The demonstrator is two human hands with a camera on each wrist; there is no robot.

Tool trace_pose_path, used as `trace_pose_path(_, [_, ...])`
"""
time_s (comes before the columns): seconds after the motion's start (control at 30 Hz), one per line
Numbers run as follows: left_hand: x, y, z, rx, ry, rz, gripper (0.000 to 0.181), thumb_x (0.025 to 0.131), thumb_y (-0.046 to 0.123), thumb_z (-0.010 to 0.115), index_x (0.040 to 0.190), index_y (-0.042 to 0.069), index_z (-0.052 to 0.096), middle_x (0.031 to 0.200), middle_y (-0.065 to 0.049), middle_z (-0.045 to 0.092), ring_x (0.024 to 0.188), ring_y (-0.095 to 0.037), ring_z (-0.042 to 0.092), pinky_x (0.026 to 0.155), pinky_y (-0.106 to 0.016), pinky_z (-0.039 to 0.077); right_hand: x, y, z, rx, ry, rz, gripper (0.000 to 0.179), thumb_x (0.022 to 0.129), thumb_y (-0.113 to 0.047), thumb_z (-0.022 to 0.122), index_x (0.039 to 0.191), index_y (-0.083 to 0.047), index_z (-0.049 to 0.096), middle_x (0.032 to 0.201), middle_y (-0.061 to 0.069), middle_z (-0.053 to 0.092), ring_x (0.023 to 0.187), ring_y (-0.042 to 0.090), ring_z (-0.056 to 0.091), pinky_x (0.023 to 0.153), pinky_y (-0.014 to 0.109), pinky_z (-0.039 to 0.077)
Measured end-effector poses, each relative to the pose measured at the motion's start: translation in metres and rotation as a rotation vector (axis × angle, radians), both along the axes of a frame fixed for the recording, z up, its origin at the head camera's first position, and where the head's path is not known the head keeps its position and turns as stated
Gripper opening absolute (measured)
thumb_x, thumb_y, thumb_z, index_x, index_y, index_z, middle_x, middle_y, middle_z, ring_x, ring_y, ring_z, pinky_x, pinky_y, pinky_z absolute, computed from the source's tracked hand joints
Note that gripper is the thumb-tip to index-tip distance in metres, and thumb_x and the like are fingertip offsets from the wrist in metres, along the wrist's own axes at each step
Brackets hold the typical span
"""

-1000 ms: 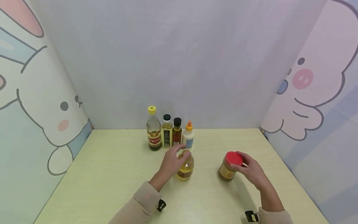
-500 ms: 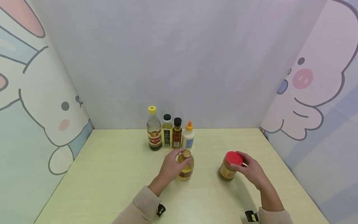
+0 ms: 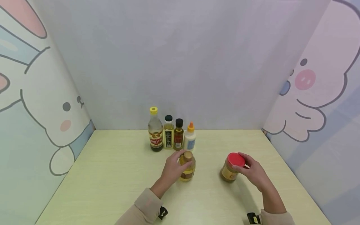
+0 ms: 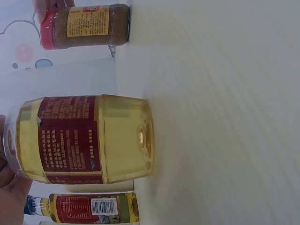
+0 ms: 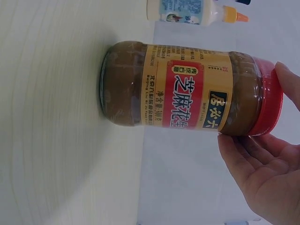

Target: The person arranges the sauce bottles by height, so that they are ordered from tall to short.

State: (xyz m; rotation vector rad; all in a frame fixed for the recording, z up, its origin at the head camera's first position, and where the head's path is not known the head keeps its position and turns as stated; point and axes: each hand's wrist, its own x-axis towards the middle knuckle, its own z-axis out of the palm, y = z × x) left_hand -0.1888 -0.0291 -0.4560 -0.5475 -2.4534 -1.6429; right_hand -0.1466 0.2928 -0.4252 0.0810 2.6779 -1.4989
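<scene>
Near the middle of the table in the head view, my left hand (image 3: 171,170) grips a squat cooking oil bottle (image 3: 187,175) by its neck, below the golden cap. Its yellow oil and dark red label show in the left wrist view, where the fingers (image 4: 10,185) curl at the neck. To the right, my right hand (image 3: 255,174) holds a jar of brown sesame peanut paste (image 3: 228,172) around its red lid (image 3: 236,159). In the right wrist view, thumb and fingers sit on opposite sides of the lid. Both containers stand upright on the table.
Behind the oil bottle stands a close row: a yellow-capped vinegar bottle (image 3: 156,136), a dark-capped bottle of light oil (image 3: 168,137), a small black-capped bottle (image 3: 178,137) and a white orange-tipped squeeze bottle (image 3: 189,139). A grey wall (image 3: 180,68) rises behind the table.
My left hand has come down from around the oil bottle's cap to its neck, leaving the cap in sight. The right hand and the jar have stayed in place.
</scene>
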Motion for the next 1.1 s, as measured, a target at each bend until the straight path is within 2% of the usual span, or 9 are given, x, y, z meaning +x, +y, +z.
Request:
trace_pose_path(0.3, [-0.001,0.003,-0.003,0.065,-0.036,0.034,0.042,0.085,0.023,0.079,0.122,0.007,0.065,0.12,-0.008,0.064,0.114,-0.028,0.058,0.095,-0.047,0.048,0.001,-0.001,-0.002,-0.027,0.008,0.002,0.078,0.09,-0.027,0.073,0.147,0.006,0.031,0.143,0.03,0.038,0.128,0.046,0.04,0.096,0.047,0.047])
trace_pose_path(0.7, [-0.003,0.007,0.001,0.169,-0.02,0.077,0.045,0.081,0.019,0.082,0.12,0.001,0.065,0.118,-0.012,0.065,0.112,-0.033,0.059,0.094,-0.052,0.047,0.0,-0.001,-0.002,-0.025,-0.003,-0.003,0.078,0.091,-0.026,0.072,0.148,0.006,0.029,0.144,0.03,0.037,0.129,0.047,0.039,0.095,0.048,0.047])
trace_pose_path(0.87, [-0.004,0.009,0.008,0.179,-0.011,0.071,0.043,0.081,0.017,0.082,0.118,0.003,0.067,0.116,-0.011,0.066,0.111,-0.032,0.06,0.094,-0.052,0.047,0.0,-0.001,-0.003,-0.022,0.009,0.001,0.078,0.091,-0.025,0.072,0.148,0.006,0.03,0.144,0.03,0.038,0.128,0.047,0.04,0.095,0.047,0.047])
trace_pose_path(1.1, [-0.008,0.016,0.015,0.154,-0.061,0.068,0.043,0.082,0.02,0.081,0.119,0.005,0.067,0.118,-0.009,0.066,0.113,-0.028,0.059,0.095,-0.047,0.048,0.0,-0.001,-0.002,-0.02,0.018,0.003,0.078,0.09,-0.026,0.073,0.147,0.006,0.031,0.143,0.03,0.039,0.127,0.046,0.041,0.095,0.047,0.048])
